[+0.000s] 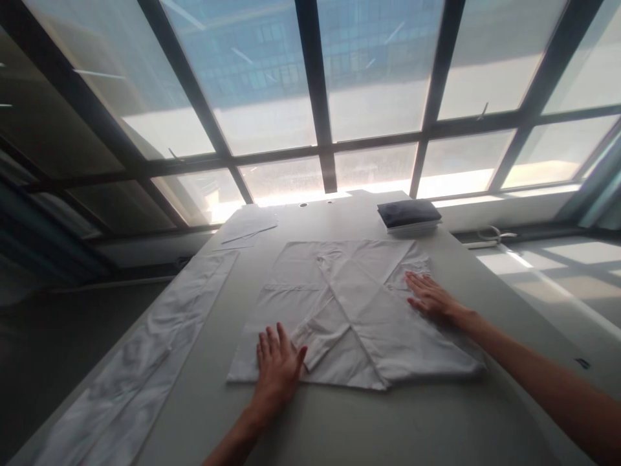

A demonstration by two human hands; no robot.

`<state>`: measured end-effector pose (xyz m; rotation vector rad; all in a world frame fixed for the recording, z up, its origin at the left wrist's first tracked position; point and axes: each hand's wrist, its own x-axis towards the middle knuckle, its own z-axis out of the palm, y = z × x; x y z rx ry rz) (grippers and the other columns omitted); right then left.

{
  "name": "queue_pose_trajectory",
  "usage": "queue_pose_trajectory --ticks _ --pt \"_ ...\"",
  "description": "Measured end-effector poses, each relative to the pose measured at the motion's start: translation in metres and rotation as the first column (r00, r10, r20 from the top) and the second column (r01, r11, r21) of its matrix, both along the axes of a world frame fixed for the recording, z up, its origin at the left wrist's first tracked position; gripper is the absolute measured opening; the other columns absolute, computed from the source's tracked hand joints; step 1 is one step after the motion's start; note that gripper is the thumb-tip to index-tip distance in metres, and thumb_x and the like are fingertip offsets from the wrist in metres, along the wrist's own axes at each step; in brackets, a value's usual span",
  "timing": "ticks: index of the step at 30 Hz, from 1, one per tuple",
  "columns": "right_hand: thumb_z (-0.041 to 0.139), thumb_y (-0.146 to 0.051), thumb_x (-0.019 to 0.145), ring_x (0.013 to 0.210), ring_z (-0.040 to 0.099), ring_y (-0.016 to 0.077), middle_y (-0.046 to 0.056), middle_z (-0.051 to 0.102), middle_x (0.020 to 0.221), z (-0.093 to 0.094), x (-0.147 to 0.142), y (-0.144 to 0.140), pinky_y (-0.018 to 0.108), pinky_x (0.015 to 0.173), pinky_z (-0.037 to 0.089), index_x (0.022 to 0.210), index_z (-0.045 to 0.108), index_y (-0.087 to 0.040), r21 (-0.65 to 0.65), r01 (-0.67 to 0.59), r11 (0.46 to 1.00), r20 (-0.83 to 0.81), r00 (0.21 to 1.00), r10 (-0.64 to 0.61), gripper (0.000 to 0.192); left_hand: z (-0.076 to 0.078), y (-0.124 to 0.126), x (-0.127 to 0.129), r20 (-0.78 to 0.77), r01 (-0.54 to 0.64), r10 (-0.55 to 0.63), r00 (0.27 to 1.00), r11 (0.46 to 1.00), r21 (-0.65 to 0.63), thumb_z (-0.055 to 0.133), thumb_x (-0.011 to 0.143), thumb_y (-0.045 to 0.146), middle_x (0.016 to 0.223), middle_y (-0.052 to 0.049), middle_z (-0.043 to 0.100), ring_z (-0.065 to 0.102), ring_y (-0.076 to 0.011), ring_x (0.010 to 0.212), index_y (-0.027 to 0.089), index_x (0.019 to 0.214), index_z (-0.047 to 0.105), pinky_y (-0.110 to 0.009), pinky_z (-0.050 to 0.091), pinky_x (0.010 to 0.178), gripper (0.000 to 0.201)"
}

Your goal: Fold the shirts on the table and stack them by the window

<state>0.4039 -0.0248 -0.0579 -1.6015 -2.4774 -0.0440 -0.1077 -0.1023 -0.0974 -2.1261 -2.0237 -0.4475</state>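
Note:
A white long-sleeved garment [359, 291] is spread on the table, one sleeve [323, 336] folded slantwise across its front. Whether it is a shirt or a coat I cannot tell. My left hand [278, 362] rests flat on its near left part, fingers spread, the thumb beside the cuff of that sleeve. Against the right side of the cloth, my right hand [431, 299] lies with fingers stretched out, touching a folded part near the edge. Neither hand grips anything.
Along the table's [208, 395] left edge runs a long white cloth [160, 343], wrinkled. A folded dark cloth [409, 212] tops a small white stack [414, 228] at the far right. White sheets [250, 226] lie at the far left. Tall windows [373, 77] stand beyond.

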Motion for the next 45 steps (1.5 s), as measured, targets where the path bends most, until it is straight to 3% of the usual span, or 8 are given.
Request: queue_pose_trajectory --ticks 4,8,11,14,18,26,35,45 --pt "0.039 -0.045 0.103 0.151 0.035 0.0303 0.018 0.039 0.161 0.005 0.015 0.007 0.054 0.123 0.029 0.156 0.043 -0.010 0.014 -0.063 0.998 -0.019 0.998 0.063 0.064 0.001 -0.025 0.001 0.028 -0.004 0.005 1.000 1.000 -0.026 0.032 0.098 0.074 0.162 -0.034 0.027 0.018 -0.0481 0.153 -0.002 0.161 0.026 -0.064 0.027 0.118 0.098" --pt "0.035 -0.040 0.105 0.152 0.034 0.0298 0.019 0.040 0.161 0.016 -0.008 0.000 0.057 0.124 0.024 0.157 0.042 -0.011 0.053 0.030 0.998 -0.023 0.999 -0.028 0.060 0.038 -0.005 0.001 -0.004 0.208 -0.209 0.978 0.974 -0.088 0.031 0.104 0.063 0.166 -0.026 0.026 0.017 -0.0437 0.155 0.006 0.161 0.031 -0.061 0.030 0.119 0.080" --pt "0.028 -0.039 0.107 0.155 0.026 0.0299 0.019 0.036 0.163 0.027 -0.048 -0.018 0.059 0.124 0.020 0.158 0.039 -0.010 0.058 0.166 0.984 -0.058 0.985 -0.162 0.060 0.066 0.021 0.010 -0.021 0.503 -0.517 0.856 0.841 -0.196 0.031 0.108 0.055 0.168 -0.012 0.028 0.018 -0.0341 0.157 0.025 0.163 0.029 -0.056 0.029 0.121 0.063" --pt "0.027 -0.040 0.108 0.156 0.022 0.0267 0.015 0.032 0.166 0.033 -0.082 -0.046 0.056 0.125 0.018 0.161 0.034 -0.013 0.016 0.127 0.992 -0.102 0.987 -0.125 0.060 0.078 0.038 0.017 -0.009 0.637 -0.666 0.746 0.717 -0.282 0.033 0.109 0.053 0.169 -0.004 0.027 0.020 -0.0302 0.157 0.036 0.162 0.028 -0.056 0.026 0.123 0.056" --pt "0.032 -0.041 0.107 0.157 0.020 0.0271 0.013 0.027 0.168 0.027 -0.091 -0.082 0.055 0.126 0.017 0.161 0.036 -0.016 -0.064 0.075 0.995 -0.133 0.988 -0.083 0.059 0.076 0.042 0.011 0.010 0.643 -0.675 0.737 0.697 -0.316 0.034 0.109 0.052 0.169 -0.003 0.024 0.020 -0.0285 0.157 0.037 0.162 0.024 -0.054 0.023 0.125 0.056" --pt "0.039 -0.045 0.107 0.155 0.026 0.0278 0.010 0.030 0.166 0.010 -0.044 -0.125 0.050 0.125 0.026 0.160 0.039 -0.021 -0.080 -0.025 0.997 -0.170 0.985 0.011 0.058 0.068 0.028 -0.054 -0.032 0.590 -0.625 0.780 0.752 -0.293 0.040 0.107 0.052 0.167 -0.005 0.029 0.026 -0.0248 0.155 0.030 0.164 0.012 -0.048 0.024 0.126 0.067" --pt "0.053 -0.046 0.102 0.152 0.032 0.0277 0.009 0.035 0.164 0.000 0.005 -0.162 0.052 0.122 0.033 0.160 0.038 -0.028 -0.046 -0.104 0.993 -0.184 0.978 0.094 0.062 0.069 -0.005 -0.137 -0.076 0.559 -0.606 0.792 0.770 -0.308 0.043 0.105 0.057 0.166 -0.003 0.031 0.027 -0.0266 0.155 0.035 0.161 0.027 -0.049 0.026 0.124 0.063" --pt "0.061 -0.037 0.100 0.139 0.052 0.0282 0.009 0.057 0.149 0.003 0.031 -0.171 0.047 0.114 0.048 0.141 0.064 -0.027 0.124 -0.165 0.978 -0.240 0.952 0.191 0.043 0.082 -0.018 -0.164 0.070 0.672 -0.671 0.738 0.720 -0.175 0.060 0.099 0.050 0.147 -0.008 0.060 0.051 -0.0286 0.141 0.029 0.141 0.064 -0.047 0.045 0.115 0.046"
